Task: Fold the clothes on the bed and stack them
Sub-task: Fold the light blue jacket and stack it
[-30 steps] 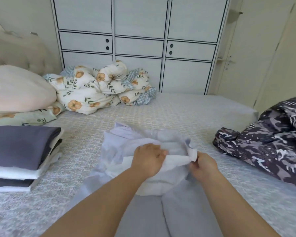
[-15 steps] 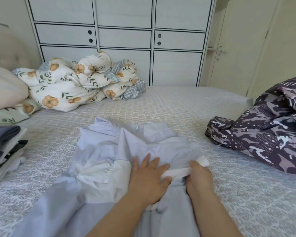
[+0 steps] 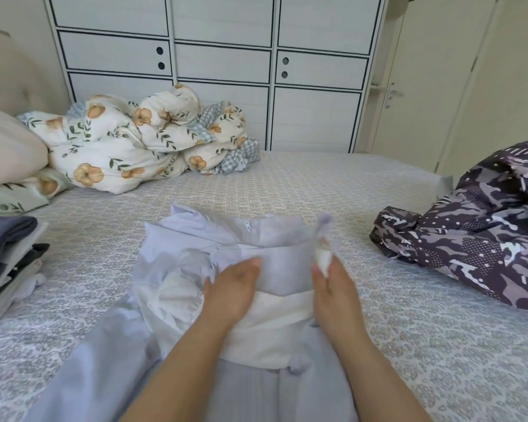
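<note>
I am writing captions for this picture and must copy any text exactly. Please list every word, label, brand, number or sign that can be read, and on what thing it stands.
None: no readable word, number, brand or sign shows in the head view.
The pale lilac garment shows a zipper but no legible label.
The dark patterned garment and floral duvet carry only patterns.

Thin, smooth lilac cloth garment with white lining; matt patterned bedspread; glossy white wardrobe panels.
</note>
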